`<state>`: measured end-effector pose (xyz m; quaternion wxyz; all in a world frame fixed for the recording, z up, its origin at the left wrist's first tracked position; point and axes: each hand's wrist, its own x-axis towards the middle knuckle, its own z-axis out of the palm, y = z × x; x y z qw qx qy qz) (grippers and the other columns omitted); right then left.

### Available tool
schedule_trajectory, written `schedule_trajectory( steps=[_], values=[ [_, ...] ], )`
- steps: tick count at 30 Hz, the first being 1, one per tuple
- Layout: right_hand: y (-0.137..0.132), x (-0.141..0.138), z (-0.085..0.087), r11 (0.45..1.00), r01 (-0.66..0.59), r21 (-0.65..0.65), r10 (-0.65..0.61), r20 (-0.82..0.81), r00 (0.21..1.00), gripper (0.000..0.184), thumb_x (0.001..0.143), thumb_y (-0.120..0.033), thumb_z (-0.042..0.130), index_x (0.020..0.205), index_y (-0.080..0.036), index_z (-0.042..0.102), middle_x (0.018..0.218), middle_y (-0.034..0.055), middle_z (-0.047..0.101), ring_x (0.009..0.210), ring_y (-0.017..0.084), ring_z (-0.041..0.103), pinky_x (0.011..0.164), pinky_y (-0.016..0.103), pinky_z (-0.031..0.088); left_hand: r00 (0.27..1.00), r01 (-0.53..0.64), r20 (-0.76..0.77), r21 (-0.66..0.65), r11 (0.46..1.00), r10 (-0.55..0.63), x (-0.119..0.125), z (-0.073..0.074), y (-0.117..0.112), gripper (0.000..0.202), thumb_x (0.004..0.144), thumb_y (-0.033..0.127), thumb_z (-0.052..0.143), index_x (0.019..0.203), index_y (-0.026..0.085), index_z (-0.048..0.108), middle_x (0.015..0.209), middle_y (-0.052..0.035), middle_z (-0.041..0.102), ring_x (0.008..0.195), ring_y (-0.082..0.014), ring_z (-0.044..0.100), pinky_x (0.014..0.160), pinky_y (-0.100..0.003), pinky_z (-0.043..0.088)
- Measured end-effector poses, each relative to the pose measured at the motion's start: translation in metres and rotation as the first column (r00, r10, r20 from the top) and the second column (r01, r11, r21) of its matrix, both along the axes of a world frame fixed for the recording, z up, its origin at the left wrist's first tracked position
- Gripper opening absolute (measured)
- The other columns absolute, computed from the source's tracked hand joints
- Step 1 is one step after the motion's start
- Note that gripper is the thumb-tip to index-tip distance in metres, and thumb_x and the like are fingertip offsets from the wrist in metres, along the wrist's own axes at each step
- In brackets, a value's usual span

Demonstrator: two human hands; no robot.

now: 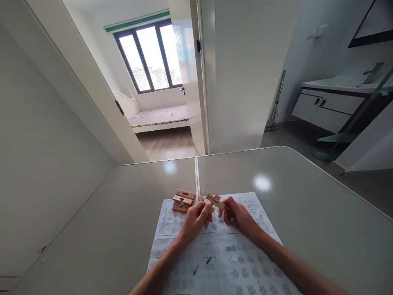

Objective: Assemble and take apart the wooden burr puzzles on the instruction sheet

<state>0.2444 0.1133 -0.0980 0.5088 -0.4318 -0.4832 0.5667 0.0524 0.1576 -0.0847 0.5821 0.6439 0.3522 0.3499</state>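
Observation:
Both my hands hold a small cluster of joined wooden puzzle pieces (pixel 215 200) just above a printed paper sheet (pixel 221 254) on the grey table (pixel 307 205). My left hand (pixel 196 219) pinches the cluster's left side with curled fingers. My right hand (pixel 238 214) grips its right end between thumb and fingers. A loose stack of notched wooden pieces (pixel 183 200) lies at the sheet's far left corner, a few centimetres left of my left hand.
The table has a seam (pixel 196 176) down its middle and rounded far corners. Beyond it stand a white door (pixel 192 78) open onto a room with a window (pixel 150 55), and a vanity cabinet (pixel 328 106) at right.

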Motion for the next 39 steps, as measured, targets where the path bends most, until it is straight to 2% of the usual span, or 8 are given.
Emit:
schedule_trajectory(
  steps=[4, 7, 12, 18, 25, 29, 34, 39],
  values=[
    [-0.002, -0.002, -0.003, 0.996, -0.053, 0.072, 0.043, 0.129, 0.991, 0.056, 0.100, -0.069, 0.043, 0.079, -0.020, 0.061, 0.054, -0.0041, 0.052, 0.047, 0.012, 0.044, 0.049, 0.025, 0.032, 0.999, -0.023, -0.031, 0.039, 0.999, 0.025, 0.000, -0.002, 0.000, 0.045, 0.099, 0.056, 0.053, 0.079, 0.017, 0.055, 0.061, 0.0024, 0.059, 0.044, -0.0058, 0.045, 0.047, -0.019, 0.036],
    [-0.002, -0.003, -0.003, 0.993, -0.059, 0.106, 0.044, 0.138, 0.989, 0.052, 0.101, -0.065, 0.045, 0.080, -0.019, 0.060, 0.059, -0.0037, 0.055, 0.049, 0.011, 0.045, 0.051, 0.026, 0.034, 0.998, 0.017, -0.059, 0.050, 0.999, -0.014, -0.001, -0.002, 0.000, 0.040, 0.100, 0.053, 0.055, 0.083, 0.016, 0.057, 0.065, 0.0014, 0.062, 0.047, -0.0060, 0.047, 0.049, -0.018, 0.039],
    [-0.001, -0.001, 0.003, 0.992, -0.094, 0.084, 0.090, 0.051, 0.995, 0.054, 0.100, -0.067, 0.045, 0.075, -0.020, 0.056, 0.061, -0.0028, 0.056, 0.050, 0.012, 0.045, 0.053, 0.027, 0.035, 0.984, 0.142, -0.116, 0.073, 0.987, -0.133, -0.003, 0.000, -0.001, 0.045, 0.102, 0.052, 0.050, 0.080, 0.014, 0.061, 0.064, -0.0001, 0.062, 0.048, -0.0067, 0.049, 0.049, -0.019, 0.039],
    [-0.002, -0.001, -0.002, 0.996, -0.088, -0.019, 0.088, -0.025, 0.996, 0.052, 0.099, -0.064, 0.047, 0.068, -0.022, 0.049, 0.050, -0.0056, 0.048, 0.045, 0.011, 0.037, 0.048, 0.026, 0.029, 0.979, 0.151, -0.154, 0.097, 0.984, -0.135, -0.001, 0.007, -0.005, 0.044, 0.102, 0.051, 0.052, 0.078, 0.015, 0.060, 0.066, -0.0006, 0.062, 0.049, -0.0067, 0.049, 0.049, -0.019, 0.039],
    [-0.001, -0.006, -0.014, 0.986, -0.140, -0.088, 0.109, -0.292, 0.950, 0.049, 0.097, -0.058, 0.052, 0.064, -0.023, 0.040, 0.050, -0.0078, 0.039, 0.042, 0.009, 0.029, 0.043, 0.025, 0.023, 0.977, 0.150, -0.176, 0.158, 0.976, -0.121, -0.002, 0.004, -0.007, 0.043, 0.104, 0.047, 0.048, 0.078, 0.015, 0.061, 0.062, 0.0004, 0.060, 0.050, -0.0073, 0.049, 0.055, -0.020, 0.042],
    [-0.002, -0.007, -0.010, 0.960, -0.253, -0.119, 0.168, -0.479, 0.862, 0.048, 0.100, -0.050, 0.049, 0.062, -0.023, 0.039, 0.047, -0.0085, 0.035, 0.040, 0.008, 0.025, 0.041, 0.024, 0.021, 0.972, 0.144, -0.213, 0.215, 0.966, -0.097, -0.001, 0.004, -0.007, 0.040, 0.104, 0.042, 0.048, 0.076, 0.016, 0.059, 0.060, 0.0017, 0.057, 0.051, -0.0079, 0.048, 0.056, -0.020, 0.041],
    [-0.004, -0.003, -0.004, 0.874, -0.472, -0.114, 0.267, -0.699, 0.663, 0.047, 0.101, -0.046, 0.047, 0.060, -0.023, 0.036, 0.044, -0.0096, 0.031, 0.037, 0.007, 0.021, 0.038, 0.021, 0.019, 0.961, 0.110, -0.277, 0.305, 0.946, -0.023, 0.001, 0.006, -0.007, 0.033, 0.102, 0.037, 0.051, 0.076, 0.017, 0.059, 0.063, 0.0024, 0.055, 0.054, -0.0081, 0.047, 0.055, -0.020, 0.039],
    [0.001, 0.003, -0.012, 0.794, -0.607, -0.027, 0.334, -0.815, 0.473, 0.049, 0.098, -0.044, 0.049, 0.058, -0.024, 0.031, 0.038, -0.0103, 0.031, 0.030, 0.006, 0.020, 0.033, 0.018, 0.020, 0.944, 0.130, -0.330, 0.376, 0.917, 0.002, 0.002, 0.006, -0.008, 0.028, 0.100, 0.032, 0.053, 0.078, 0.017, 0.062, 0.066, 0.0017, 0.059, 0.058, -0.0091, 0.049, 0.059, -0.021, 0.039]
  ],
)
